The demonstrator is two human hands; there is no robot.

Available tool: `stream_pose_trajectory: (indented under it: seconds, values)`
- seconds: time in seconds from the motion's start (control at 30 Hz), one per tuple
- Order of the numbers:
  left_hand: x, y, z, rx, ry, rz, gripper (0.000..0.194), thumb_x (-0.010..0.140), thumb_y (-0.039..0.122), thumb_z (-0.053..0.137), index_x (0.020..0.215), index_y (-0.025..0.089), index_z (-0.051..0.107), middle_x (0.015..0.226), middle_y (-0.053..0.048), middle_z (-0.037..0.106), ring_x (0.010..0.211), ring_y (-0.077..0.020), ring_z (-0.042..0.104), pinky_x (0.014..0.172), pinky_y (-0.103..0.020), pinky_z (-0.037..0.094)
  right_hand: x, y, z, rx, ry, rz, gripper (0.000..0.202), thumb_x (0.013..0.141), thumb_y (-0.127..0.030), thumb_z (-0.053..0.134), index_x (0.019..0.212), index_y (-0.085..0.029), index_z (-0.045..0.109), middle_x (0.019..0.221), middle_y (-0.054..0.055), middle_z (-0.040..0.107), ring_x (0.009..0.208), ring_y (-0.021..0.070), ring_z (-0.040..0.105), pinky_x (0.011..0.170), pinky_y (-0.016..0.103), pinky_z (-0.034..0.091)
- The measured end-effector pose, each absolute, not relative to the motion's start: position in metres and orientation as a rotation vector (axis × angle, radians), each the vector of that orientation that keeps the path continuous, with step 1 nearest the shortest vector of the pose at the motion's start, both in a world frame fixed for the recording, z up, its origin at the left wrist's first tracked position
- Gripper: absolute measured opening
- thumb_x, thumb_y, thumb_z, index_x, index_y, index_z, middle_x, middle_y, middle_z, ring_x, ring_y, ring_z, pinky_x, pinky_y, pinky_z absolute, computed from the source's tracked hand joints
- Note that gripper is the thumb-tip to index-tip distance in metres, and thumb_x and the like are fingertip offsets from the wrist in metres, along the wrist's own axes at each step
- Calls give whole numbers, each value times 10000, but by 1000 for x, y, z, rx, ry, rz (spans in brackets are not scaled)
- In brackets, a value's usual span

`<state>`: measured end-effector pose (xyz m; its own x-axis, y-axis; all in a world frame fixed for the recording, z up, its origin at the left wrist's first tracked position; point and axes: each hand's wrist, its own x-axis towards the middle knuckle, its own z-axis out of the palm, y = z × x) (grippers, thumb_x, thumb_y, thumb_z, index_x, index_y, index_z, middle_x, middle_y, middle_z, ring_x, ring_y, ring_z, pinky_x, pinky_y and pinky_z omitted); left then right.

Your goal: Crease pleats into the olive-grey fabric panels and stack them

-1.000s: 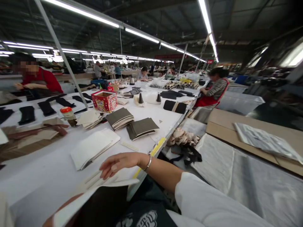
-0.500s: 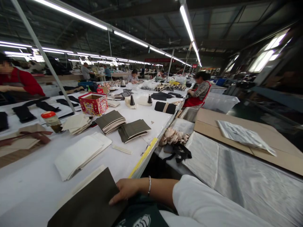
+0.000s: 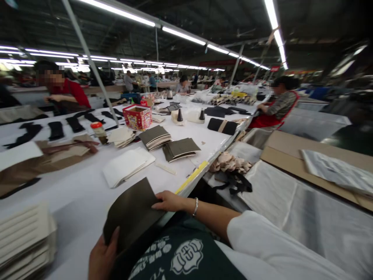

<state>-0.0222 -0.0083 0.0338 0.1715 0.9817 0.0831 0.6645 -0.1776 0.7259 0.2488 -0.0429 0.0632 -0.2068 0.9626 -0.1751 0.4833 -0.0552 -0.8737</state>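
A dark olive fabric panel [image 3: 132,214] is held at the front edge of the white table, slightly bowed. My left hand [image 3: 103,254] grips its near left edge, thumb on top and the other fingers hidden. On the right edge, my right hand [image 3: 169,201] pinches the panel between thumb and fingers. Just beyond it lies a stack of white sheets [image 3: 128,165]. Two stacks of olive panels with pale undersides, one on the left [image 3: 155,137] and one on the right [image 3: 181,148], sit farther back. At the lower left is a pile of cream padded pieces [image 3: 26,241].
A red patterned box [image 3: 137,117] and a red-lidded jar [image 3: 99,133] stand behind the stacks, near a slanting pole [image 3: 90,58]. Yellow tape [image 3: 192,177] marks the table's edge. To the right are plastic-covered goods [image 3: 271,186] and cardboard [image 3: 291,144]. Co-workers sit at left [image 3: 68,93] and right [image 3: 278,105].
My left hand has come into view, gripping the panel's left edge. The panel now bows between both hands. The view has swung left, bringing in the cream pile.
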Motion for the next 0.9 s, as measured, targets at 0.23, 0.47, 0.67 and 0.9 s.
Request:
stream_pose_trajectory:
  seconds: [0.23,0.47,0.67,0.9]
  values:
    - [3,-10,68,1613,1579,833,390,696,495,543,830,138,627,635,-60,661,693,-258,640,593,-317,496,260,-20,80,-1652,-1947,892,316,787,-429,529,621,-167,469,501,-52,444,478,72,411,472,199,278]
    - [4,16,64,1385,1378,935,469,557,370,734,934,112,629,904,-98,693,849,-250,637,759,-343,505,265,11,83,-1682,-1882,1113,262,777,-358,534,611,-188,423,448,-48,454,413,84,446,427,206,308]
    - [1,28,33,1334,1411,883,490,547,370,731,943,101,628,926,-110,692,869,-267,638,807,-383,496,265,21,52,-1714,-1930,1309,282,779,-341,532,571,-186,423,423,-35,466,386,88,458,409,206,316]
    - [4,28,29,1315,1522,786,483,567,372,697,961,103,620,943,-110,688,878,-264,638,801,-369,503,267,27,38,-1776,-1937,1369,325,759,-409,566,562,-171,465,435,-26,491,378,75,436,414,207,298]
